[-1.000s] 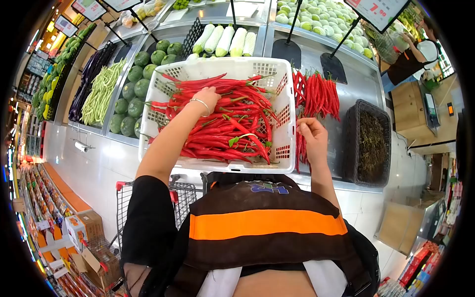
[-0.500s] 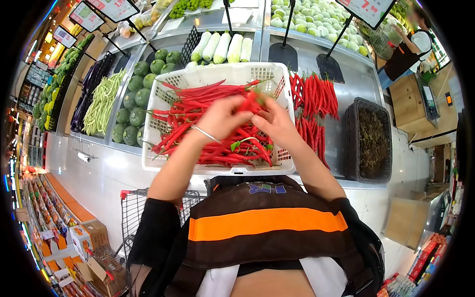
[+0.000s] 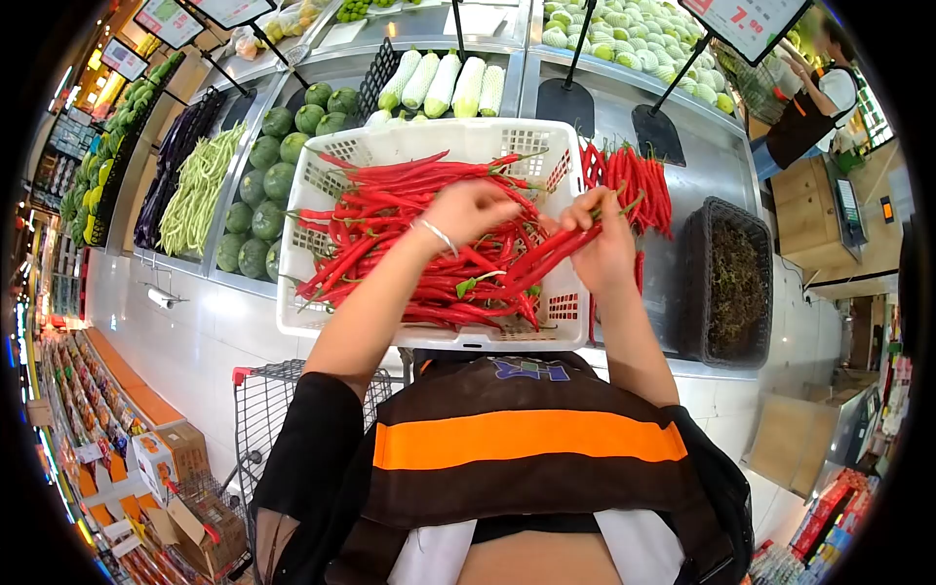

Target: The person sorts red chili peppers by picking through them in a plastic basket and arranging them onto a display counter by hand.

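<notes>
Half a second earlier my hands had met over the crate around a blurred bunch of red; now they had parted. My right hand (image 3: 603, 239) had drawn out to the crate's right rim, grasping a small bundle of red chilies (image 3: 548, 259), stems toward the upper right and tips slanting down-left over the pile. My left hand (image 3: 470, 210) hung above the middle of the crate, fingers bent inward; I could not tell whether they pinched anything. The loose chilies (image 3: 385, 216) lay heaped in the white plastic crate (image 3: 439, 138), centre of the frame.

The crate's far edge came up near the net-wrapped gourds (image 3: 444, 86) at upper centre, and its left wall stood beside the watermelons (image 3: 265, 185). Just past its right rim, partly behind my hand, were the chili rows (image 3: 639, 185) on the metal table (image 3: 668, 278). A strip of grey metal separated those rows from the dark woven basket (image 3: 691, 302) at right.

At the upper right, a price sign (image 3: 751, 27) read 7.90; the signs (image 3: 168, 19) at upper left were too small to read. The blue lettering (image 3: 529, 371) on my brown apron (image 3: 526, 487) was not legible.
</notes>
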The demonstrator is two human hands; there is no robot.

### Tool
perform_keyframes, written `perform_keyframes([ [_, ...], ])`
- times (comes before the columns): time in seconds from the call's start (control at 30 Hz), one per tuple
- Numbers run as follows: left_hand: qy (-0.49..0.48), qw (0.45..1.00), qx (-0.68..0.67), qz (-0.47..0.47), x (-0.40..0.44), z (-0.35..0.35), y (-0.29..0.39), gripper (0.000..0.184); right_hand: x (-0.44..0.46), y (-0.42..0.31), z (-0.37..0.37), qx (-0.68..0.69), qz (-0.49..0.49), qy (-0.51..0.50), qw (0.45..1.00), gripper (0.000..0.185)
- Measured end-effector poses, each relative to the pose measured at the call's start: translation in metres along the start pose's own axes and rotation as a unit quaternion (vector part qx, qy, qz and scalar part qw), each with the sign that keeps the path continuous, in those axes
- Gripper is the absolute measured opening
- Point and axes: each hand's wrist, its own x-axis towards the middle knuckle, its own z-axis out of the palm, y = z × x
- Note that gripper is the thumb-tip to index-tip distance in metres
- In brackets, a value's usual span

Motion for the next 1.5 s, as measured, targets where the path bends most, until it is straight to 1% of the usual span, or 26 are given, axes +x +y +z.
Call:
perform_keyframes([
  [0.03,0.086,0.992,0.084,-0.043,0.014,-0.009,-0.016,0.041,-0.002,-0.005,-0.002,0.0,-0.002,0.0,1.0,0.027],
  [0.1,0.162,0.928,0.336,0.005,0.038,-0.014,-0.062,0.05,-0.006,-0.014,-0.008,0.034,0.021,0.052,0.998,0.018],
  [0.13,0.16,0.928,0.336,0.008,0.043,-0.009,-0.066,0.05,-0.008,-0.012,-0.011,0.023,0.02,0.079,0.996,0.013],
  [0.2,0.073,0.913,0.4,-0.015,0.051,0.003,-0.072,0.058,-0.014,-0.006,-0.027,0.019,0.026,0.087,0.996,0.014],
  [0.3,0.076,0.918,0.387,-0.032,0.065,0.005,-0.079,0.058,-0.022,-0.001,-0.038,0.041,0.026,0.119,0.992,0.018],
  [0.37,0.076,0.92,0.385,-0.016,0.065,0.002,-0.085,0.051,-0.027,-0.002,-0.046,0.054,0.025,0.093,0.994,0.022],
  [0.43,0.048,0.925,0.371,0.067,0.065,0.002,-0.095,0.042,-0.027,-0.002,-0.048,0.057,0.033,0.106,0.992,0.023],
  [0.47,0.023,0.93,0.362,0.056,0.067,0.002,-0.099,0.038,-0.027,-0.003,-0.048,0.054,0.036,0.105,0.992,0.023],
  [0.5,0.013,0.927,0.375,0.002,0.065,-0.001,-0.088,0.041,-0.026,-0.002,-0.046,0.052,0.04,0.103,0.993,0.023],
  [0.6,0.042,0.935,0.352,0.031,0.069,-0.004,-0.091,0.036,-0.027,-0.004,-0.039,0.052,0.042,0.114,0.991,0.017],
  [0.67,-0.031,0.94,0.338,0.034,0.069,-0.015,-0.074,0.027,-0.028,-0.004,-0.044,0.051,0.034,0.098,0.993,0.017],
  [0.7,0.017,0.976,0.215,0.032,0.059,-0.03,-0.042,0.022,-0.026,-0.007,-0.045,0.053,0.03,0.094,0.994,0.017],
  [0.77,0.046,0.993,0.105,-0.003,0.047,-0.049,-0.012,0.022,-0.028,-0.009,-0.049,0.057,0.051,0.144,0.987,0.02],
  [0.8,0.039,0.999,0.002,0.014,0.038,-0.058,0.005,0.025,-0.024,-0.012,-0.046,0.057,0.054,0.129,0.989,0.021],
  [0.87,0.013,0.986,-0.157,0.048,0.02,-0.073,0.037,0.032,-0.012,-0.021,-0.031,0.047,0.065,0.093,0.992,0.025],
  [0.9,0.019,0.987,-0.155,0.047,0.01,-0.075,0.05,0.032,-0.004,-0.024,-0.022,0.033,0.069,0.071,0.995,0.026],
  [0.97,0.002,0.956,-0.293,0.009,-0.005,-0.072,0.07,0.023,0.014,-0.026,-0.007,0.002,0.068,0.025,0.997,0.032],
  [1.13,-0.115,0.949,-0.292,0.016,-0.021,-0.049,0.08,0.017,0.047,-0.039,0.048,-0.151,0.103,-0.048,0.982,0.03],
  [1.17,-0.125,0.95,-0.284,0.024,-0.022,-0.046,0.078,0.021,0.048,-0.037,0.051,-0.153,0.104,-0.05,0.982,0.03],
  [1.23,-0.112,0.942,-0.314,0.028,-0.026,-0.044,0.077,0.019,0.051,-0.033,0.056,-0.23,0.032,-0.002,0.973,0.022],
  [1.27,-0.106,0.943,-0.315,0.029,-0.026,-0.046,0.074,0.019,0.051,-0.033,0.056,-0.185,0.033,0.02,0.982,0.018],
  [1.3,-0.039,0.956,-0.287,0.037,-0.025,-0.048,0.071,0.017,0.049,-0.035,0.054,-0.14,0.034,0.043,0.989,0.015],
  [1.33,0.028,0.965,-0.257,0.044,-0.024,-0.05,0.068,0.016,0.046,-0.037,0.048,-0.113,0.034,0.02,0.993,0.011],
  [1.43,0.134,0.9,-0.414,0.017,-0.019,-0.065,0.058,0.019,0.045,-0.031,0.034,-0.117,0.028,-0.04,0.992,0.008],
  [1.47,0.142,0.871,-0.469,0.006,-0.016,-0.073,0.052,0.021,0.046,-0.028,0.033,-0.148,0.014,-0.073,0.986,0.007],
  [1.5,0.145,0.872,-0.468,0.006,-0.015,-0.08,0.05,0.021,0.045,-0.025,0.035,-0.146,0.015,-0.075,0.986,0.007],
])
